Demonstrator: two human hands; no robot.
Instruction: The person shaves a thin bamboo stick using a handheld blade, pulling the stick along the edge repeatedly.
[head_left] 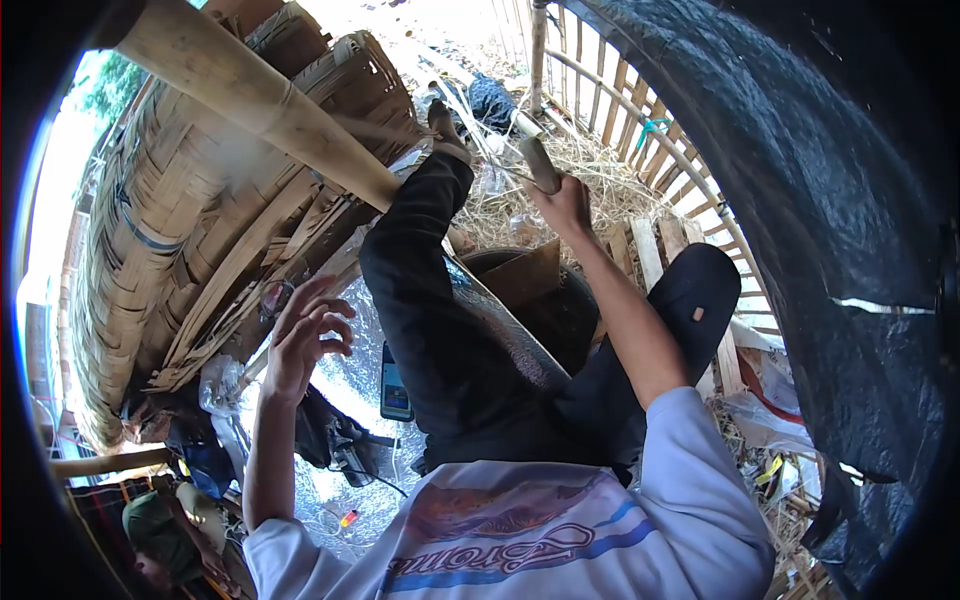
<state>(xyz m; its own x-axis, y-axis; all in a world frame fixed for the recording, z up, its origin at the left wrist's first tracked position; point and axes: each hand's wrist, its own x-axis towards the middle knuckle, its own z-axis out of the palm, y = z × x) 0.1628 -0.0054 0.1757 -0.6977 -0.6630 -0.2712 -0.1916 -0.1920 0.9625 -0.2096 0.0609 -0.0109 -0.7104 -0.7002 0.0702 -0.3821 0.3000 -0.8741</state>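
Observation:
My right hand [565,206] is raised over the straw and closed around a short, thick, greenish-brown cylinder [540,165] that looks like a piece of bamboo or a wooden handle. Its lower end is hidden in my fist. My left hand [305,330] is lifted beside my left leg, fingers apart and curved, with nothing in it. Close to that hand is a large woven bamboo roll [165,220]. A thick bamboo pole [270,110] slants across the roll, its lower end near my left knee.
A phone [396,385] lies by my thigh on a silvery sheet [345,400], with a small orange lighter [348,518] further back. A dark round container [560,320] sits between my legs. Bamboo slat fencing [640,120] and black tarp [800,180] border the right. Another person [165,540] is lower left.

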